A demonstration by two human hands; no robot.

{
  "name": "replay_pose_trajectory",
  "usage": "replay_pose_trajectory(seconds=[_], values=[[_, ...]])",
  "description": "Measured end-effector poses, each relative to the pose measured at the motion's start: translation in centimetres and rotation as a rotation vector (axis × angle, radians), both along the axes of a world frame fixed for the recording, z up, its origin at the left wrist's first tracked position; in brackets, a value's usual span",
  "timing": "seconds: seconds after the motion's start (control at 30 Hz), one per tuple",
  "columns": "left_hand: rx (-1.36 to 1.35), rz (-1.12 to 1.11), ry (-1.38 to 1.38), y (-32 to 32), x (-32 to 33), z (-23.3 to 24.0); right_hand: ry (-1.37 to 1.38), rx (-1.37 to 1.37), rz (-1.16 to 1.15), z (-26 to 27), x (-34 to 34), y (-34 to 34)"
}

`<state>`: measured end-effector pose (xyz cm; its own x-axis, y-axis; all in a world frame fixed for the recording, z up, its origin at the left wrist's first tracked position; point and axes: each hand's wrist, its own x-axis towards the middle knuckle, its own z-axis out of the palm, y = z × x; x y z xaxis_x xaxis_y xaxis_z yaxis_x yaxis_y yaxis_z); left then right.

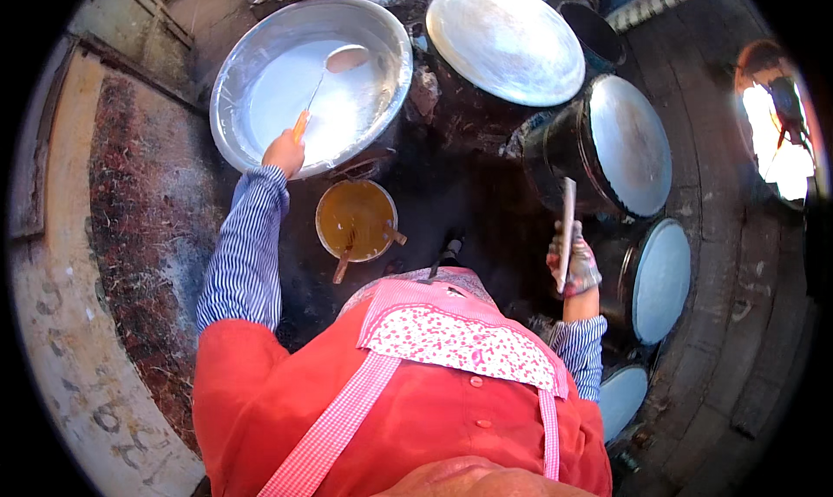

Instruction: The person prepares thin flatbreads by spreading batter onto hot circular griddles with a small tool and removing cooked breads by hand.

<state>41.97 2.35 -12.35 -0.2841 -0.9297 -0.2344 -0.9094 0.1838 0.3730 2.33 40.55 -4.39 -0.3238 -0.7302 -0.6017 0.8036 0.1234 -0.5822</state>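
Observation:
My left hand [284,153] grips the orange handle of a ladle [346,59] and reaches over a wide metal basin [224,116]. The ladle's round bowl is above the whitish liquid [280,94] in the basin; whether it touches the surface I cannot tell. My right hand [579,263], in a stained glove, holds a long, thin, flat strip [568,227] upright, its material unclear. That hand is beside the dark drums on the right. Below the basin stands a bucket [319,227] of amber liquid, with a wooden stick [342,263] leaning out of it.
Round pale plates top several dark drums, curving from the far plate [507,41] past a tilted-looking one [631,146] to the nearer plates [662,282]. A stained wall [150,191] runs along the left. At right, light enters an opening [778,139].

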Motion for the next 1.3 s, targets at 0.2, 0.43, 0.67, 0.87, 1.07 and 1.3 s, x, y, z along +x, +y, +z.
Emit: replay_pose_trajectory(seconds=[0.2, 0.43, 0.67, 0.87, 1.07, 1.3], values=[[0.090, -0.033, -0.305, -1.3, -6.3, 0.9, 0.253, -0.124, 0.129, 1.9, -1.9, -11.2], [0.168, 0.051, -0.543, 5.0, 1.0, 7.1, 0.338, -0.102, 0.179, 3.5, -7.0, -16.2], [0.716, 0.422, -0.063, 4.2, -7.7, 6.4, 0.437, -0.082, 0.178, 3.6, -12.2, -20.8], [0.292, 0.088, -0.354, 1.4, -10.1, 5.8, 0.418, -0.083, 0.309, 3.5, -11.6, -24.4], [0.337, 0.001, -0.552, 2.7, -2.7, 7.2, 0.684, -0.074, 0.560, 2.6, -10.3, -28.8], [1.243, 0.472, 0.224, -1.2, -1.2, 5.8, 1.976, -0.822, 1.028, 8.5, -1.8, -40.9]])
